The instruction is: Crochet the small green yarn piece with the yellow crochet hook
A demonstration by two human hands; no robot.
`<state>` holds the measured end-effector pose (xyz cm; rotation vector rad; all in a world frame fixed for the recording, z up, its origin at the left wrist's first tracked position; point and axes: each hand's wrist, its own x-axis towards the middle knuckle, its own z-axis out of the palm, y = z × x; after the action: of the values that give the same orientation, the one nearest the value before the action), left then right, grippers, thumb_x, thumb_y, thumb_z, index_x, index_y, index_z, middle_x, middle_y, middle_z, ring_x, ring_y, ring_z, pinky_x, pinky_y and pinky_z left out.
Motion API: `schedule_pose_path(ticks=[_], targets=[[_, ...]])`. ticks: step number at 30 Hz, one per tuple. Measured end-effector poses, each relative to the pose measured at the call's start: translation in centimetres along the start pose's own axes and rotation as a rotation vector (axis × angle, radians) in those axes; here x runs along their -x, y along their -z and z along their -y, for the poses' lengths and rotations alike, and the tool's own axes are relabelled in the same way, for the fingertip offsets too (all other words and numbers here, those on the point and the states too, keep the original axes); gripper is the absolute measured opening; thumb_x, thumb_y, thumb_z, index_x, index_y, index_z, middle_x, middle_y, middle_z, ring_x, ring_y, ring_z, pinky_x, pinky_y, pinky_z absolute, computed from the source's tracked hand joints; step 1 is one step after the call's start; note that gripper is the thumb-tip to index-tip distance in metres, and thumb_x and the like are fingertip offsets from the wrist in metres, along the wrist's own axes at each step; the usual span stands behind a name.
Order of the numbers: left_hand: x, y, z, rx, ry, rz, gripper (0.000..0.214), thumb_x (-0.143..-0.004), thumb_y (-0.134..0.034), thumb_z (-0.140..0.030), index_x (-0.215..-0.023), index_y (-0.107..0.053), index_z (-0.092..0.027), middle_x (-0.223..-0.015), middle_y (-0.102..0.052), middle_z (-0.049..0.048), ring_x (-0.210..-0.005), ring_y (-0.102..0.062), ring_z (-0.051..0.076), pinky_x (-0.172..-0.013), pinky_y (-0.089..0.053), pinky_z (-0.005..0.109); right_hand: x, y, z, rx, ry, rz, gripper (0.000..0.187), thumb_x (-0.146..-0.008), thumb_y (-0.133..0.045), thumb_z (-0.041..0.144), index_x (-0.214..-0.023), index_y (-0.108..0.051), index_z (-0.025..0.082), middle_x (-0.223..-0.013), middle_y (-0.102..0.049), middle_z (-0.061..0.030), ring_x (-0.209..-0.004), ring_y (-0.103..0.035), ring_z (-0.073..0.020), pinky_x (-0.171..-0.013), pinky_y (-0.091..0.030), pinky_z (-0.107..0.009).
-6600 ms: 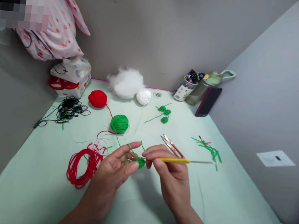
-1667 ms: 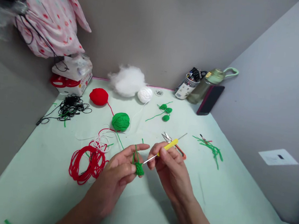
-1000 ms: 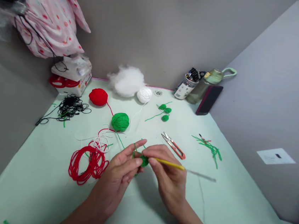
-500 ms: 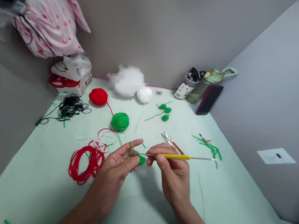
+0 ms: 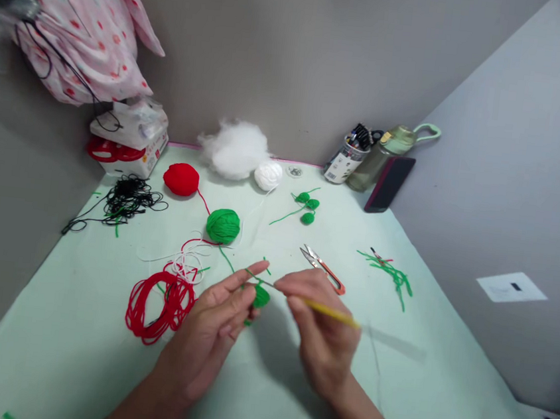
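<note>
My left hand [image 5: 222, 313] pinches a small green crocheted piece [image 5: 261, 295] between thumb and fingers. Green yarn passes over its raised index finger and trails back to the green yarn ball [image 5: 223, 225]. In my right hand [image 5: 322, 327] is a crochet hook with a yellow handle [image 5: 332, 312], gripped like a pencil. Its thin metal tip reaches left to the yarn just above the green piece; the hook's far end is smeared by motion. Exactly how the yarn lies on the tip is too small to tell.
Thread snips [image 5: 324, 269] lie beyond my right hand. Small green crocheted pieces [image 5: 308, 218], green yarn scraps [image 5: 393, 273], a red yarn coil [image 5: 159, 307], black cord [image 5: 131, 200], a red yarn ball [image 5: 182, 179], white stuffing [image 5: 236, 150] and a phone [image 5: 390, 184] surround the work.
The hook has tilted, its handle end swinging down and its tip rising to the yarn by my left index finger. My right hand has turned with it. The view has shifted slightly.
</note>
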<state>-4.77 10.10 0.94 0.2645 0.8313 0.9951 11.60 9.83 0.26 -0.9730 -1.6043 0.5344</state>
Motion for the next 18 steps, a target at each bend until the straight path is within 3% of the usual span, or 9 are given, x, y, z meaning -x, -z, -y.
schedule_pose_path(ticks=[3, 5, 8, 14, 18], targets=[[-0.10, 0.39, -0.33, -0.047, -0.116, -0.038, 0.039, -0.074, -0.095, -0.029, -0.112, -0.086, -0.023, -0.069, -0.061, -0.0058, -0.063, -0.050, 0.006, -0.078, -0.049, 0.021, -0.67, -0.10, -0.12, -0.340, -0.254, -0.057, 0.018, -0.105, -0.064, 0.027, -0.101, -0.082, 0.028, -0.085, -0.075, -0.0030, -0.074, -0.064, -0.0171, -0.067, -0.054, -0.031], [-0.08, 0.46, -0.06, -0.118, -0.183, -0.031, 0.039, -0.074, -0.095, -0.027, -0.112, -0.086, -0.028, -0.081, -0.068, -0.0031, -0.077, -0.060, 0.010, -0.079, -0.048, 0.021, -0.79, -0.43, -0.16, -0.426, -0.313, -0.007, 0.017, -0.103, -0.067, 0.032, -0.099, -0.084, 0.028, -0.087, -0.076, -0.0041, -0.078, -0.066, -0.0179, -0.069, -0.053, -0.031], [0.08, 0.42, 0.47, -0.203, -0.207, -0.003, 0.038, -0.078, -0.093, -0.025, -0.114, -0.085, -0.033, -0.083, -0.069, -0.0032, -0.083, -0.062, 0.012, -0.084, -0.049, 0.022, -0.56, -0.77, -0.30, -0.403, -0.343, 0.047, 0.016, -0.102, -0.071, 0.032, -0.099, -0.085, 0.028, -0.093, -0.079, -0.0058, -0.089, -0.070, -0.0196, -0.076, -0.054, -0.032], [0.23, 0.51, -0.05, -0.273, -0.228, -0.012, 0.032, -0.080, -0.090, -0.029, -0.112, -0.087, -0.032, -0.089, -0.069, -0.0001, -0.090, -0.062, 0.014, -0.086, -0.050, 0.024, -0.86, -0.41, -0.63, -0.564, -0.549, -0.024, 0.019, -0.097, -0.076, 0.042, -0.093, -0.085, 0.026, -0.086, -0.076, -0.0021, -0.070, -0.065, -0.0121, -0.069, -0.054, -0.026], [0.05, 0.71, -0.26, -0.308, -0.234, -0.033, 0.031, -0.079, -0.089, -0.028, -0.110, -0.087, -0.031, -0.087, -0.066, -0.0002, -0.084, -0.058, 0.014, -0.079, -0.047, 0.023, -1.20, -0.22, -0.48, -0.604, -0.570, -0.019, 0.022, -0.098, -0.075, 0.042, -0.090, -0.083, 0.024, -0.085, -0.076, -0.0022, -0.067, -0.066, -0.0120, -0.068, -0.055, -0.026]])
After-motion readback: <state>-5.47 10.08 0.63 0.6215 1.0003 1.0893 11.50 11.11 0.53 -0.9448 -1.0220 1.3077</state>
